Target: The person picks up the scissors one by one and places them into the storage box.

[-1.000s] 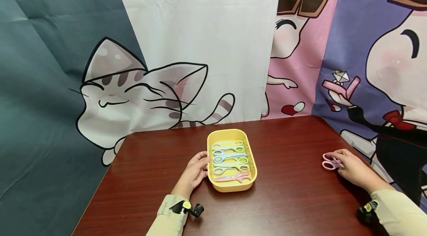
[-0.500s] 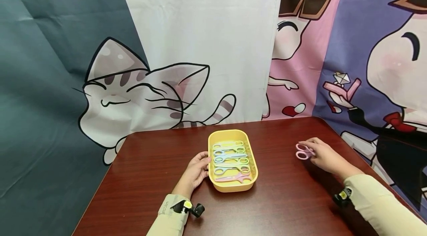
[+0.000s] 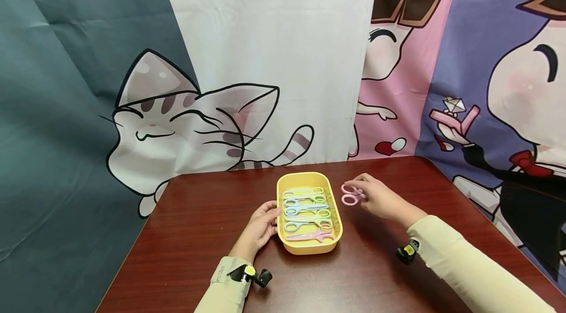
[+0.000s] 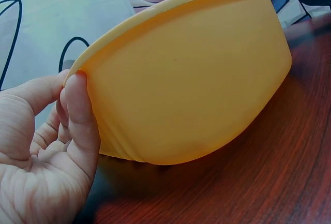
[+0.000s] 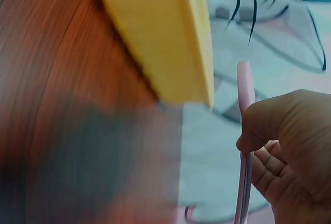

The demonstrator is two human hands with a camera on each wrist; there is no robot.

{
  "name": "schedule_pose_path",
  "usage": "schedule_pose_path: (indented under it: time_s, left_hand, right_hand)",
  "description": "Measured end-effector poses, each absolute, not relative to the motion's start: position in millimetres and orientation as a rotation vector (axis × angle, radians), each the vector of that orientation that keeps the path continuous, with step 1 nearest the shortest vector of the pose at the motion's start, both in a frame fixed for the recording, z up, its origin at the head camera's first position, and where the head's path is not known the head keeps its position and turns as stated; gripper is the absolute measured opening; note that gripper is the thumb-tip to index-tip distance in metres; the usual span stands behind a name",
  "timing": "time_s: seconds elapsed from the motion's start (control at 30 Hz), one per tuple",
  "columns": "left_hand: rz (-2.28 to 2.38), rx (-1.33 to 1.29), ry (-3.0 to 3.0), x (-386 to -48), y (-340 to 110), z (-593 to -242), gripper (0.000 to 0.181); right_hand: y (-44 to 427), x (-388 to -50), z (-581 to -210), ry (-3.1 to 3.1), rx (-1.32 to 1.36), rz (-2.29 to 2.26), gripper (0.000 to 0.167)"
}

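Observation:
A yellow plastic tray point(image 3: 309, 249) stands on the table, holding several small scissors laid side by side. One pair in it is pink point(image 3: 305, 236), and a blue pair point(image 3: 311, 207) lies near the middle. My left hand point(image 3: 260, 225) grips the tray's left side; in the left wrist view the thumb is at the rim point(image 4: 170, 2) and fingers press the outer wall. Just right of the tray, above the table, my right hand point(image 3: 379, 198) pinches another pair of pink scissors point(image 3: 356, 195), handle rings toward the tray. The right wrist view shows these scissors point(image 5: 246, 87) edge-on between thumb and fingers.
The dark red-brown wooden table point(image 3: 199, 234) lies under both hands. Behind it hangs a printed cloth point(image 3: 274, 33) with a cartoon cat and cartoon people. Each sleeve carries a small black wrist camera point(image 3: 409, 251).
My right hand has moved left from the table's right side to beside the tray, bringing the pink scissors along. My left hand and the tray have stayed in place.

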State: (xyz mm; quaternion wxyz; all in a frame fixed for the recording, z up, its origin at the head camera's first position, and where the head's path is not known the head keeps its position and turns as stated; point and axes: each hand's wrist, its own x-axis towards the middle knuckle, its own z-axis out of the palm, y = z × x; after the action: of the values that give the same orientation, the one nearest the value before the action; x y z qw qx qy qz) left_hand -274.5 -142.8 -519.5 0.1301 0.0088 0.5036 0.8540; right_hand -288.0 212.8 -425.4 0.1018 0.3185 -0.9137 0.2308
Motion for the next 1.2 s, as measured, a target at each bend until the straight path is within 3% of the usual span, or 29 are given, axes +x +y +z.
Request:
schedule_pose_path:
  time_s: [0.53,1.2]
  left_hand:
    - [2.478,0.002,1.451,-272,-145,-520,0.021]
    - [2.453,0.036,1.463,-276,-143,-519,0.023]
  right_hand:
    - [101,-270,-422,-2.785,1.249,0.691,0.054]
    - [71,-263,-455,-2.725,1.423,0.643,0.043]
